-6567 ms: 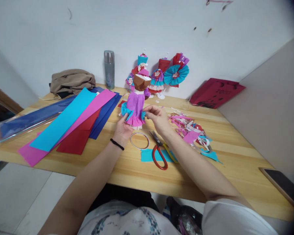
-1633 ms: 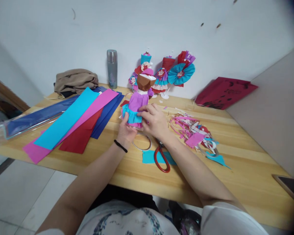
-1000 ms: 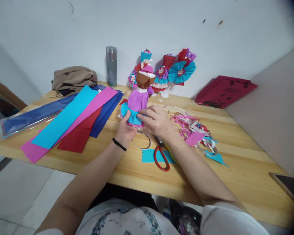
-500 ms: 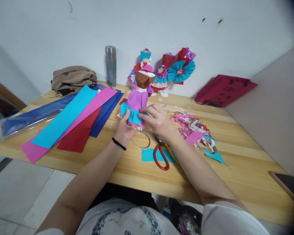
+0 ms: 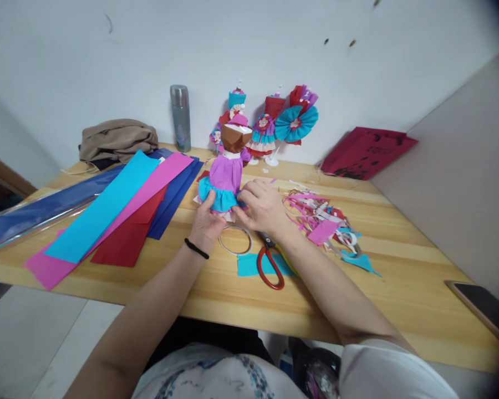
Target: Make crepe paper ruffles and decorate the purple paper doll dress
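Observation:
A paper doll (image 5: 225, 173) with a brown head, pink hat, purple dress and blue ruffled hem stands upright between my hands, over the table. My left hand (image 5: 208, 221) is closed on the lower left of its skirt, thumb on the blue ruffle. At the skirt's right edge, my right hand (image 5: 261, 206) pinches the ruffle between thumb and fingers. Scissors (image 5: 270, 269) with red and yellow handles lie below my right wrist, over a blue paper piece (image 5: 245, 265). Just below the doll is a roll of tape (image 5: 235, 240).
Long paper sheets (image 5: 108, 205) in several colours lie at left. Paper scraps (image 5: 322, 219) are heaped at right, with a phone (image 5: 482, 310) near the edge. Behind stand a flask (image 5: 180, 119), paper dresses on stands (image 5: 268, 124) and a dark red bag (image 5: 366, 154); a brown cloth (image 5: 118, 139) lies left.
My right hand has moved slightly down along the ruffle to the skirt's lower right edge. My left hand still holds the doll. The whole view has shifted a little.

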Action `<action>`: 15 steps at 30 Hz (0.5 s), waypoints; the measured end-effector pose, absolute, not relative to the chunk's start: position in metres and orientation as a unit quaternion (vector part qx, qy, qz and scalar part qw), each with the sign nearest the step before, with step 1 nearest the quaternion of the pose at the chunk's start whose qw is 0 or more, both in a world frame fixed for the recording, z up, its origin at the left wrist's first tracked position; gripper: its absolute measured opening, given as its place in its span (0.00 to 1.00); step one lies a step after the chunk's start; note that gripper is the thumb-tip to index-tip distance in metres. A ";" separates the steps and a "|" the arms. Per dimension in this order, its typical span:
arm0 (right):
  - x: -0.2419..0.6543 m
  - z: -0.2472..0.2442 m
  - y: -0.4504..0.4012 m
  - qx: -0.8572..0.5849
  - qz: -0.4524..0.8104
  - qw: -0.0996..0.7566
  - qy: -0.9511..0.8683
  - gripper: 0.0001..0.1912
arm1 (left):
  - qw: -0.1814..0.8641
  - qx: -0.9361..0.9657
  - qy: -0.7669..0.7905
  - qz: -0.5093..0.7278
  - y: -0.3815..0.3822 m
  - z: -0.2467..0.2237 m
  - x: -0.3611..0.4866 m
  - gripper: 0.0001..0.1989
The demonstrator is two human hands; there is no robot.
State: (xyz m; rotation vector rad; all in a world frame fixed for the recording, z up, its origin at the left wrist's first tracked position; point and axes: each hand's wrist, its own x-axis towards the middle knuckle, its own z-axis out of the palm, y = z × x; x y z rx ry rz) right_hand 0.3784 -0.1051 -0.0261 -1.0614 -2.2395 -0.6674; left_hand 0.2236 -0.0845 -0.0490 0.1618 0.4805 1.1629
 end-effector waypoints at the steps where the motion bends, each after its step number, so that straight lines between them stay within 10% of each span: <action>1: 0.380 -0.026 -0.105 -0.397 -0.237 0.296 -0.836 0.12 | 0.804 0.071 0.226 0.546 -0.085 -0.048 0.224 0.13; 15: 0.375 -0.019 -0.109 -0.492 0.116 0.540 -0.673 0.06 | 0.781 0.074 0.235 0.574 -0.085 -0.049 0.224 0.12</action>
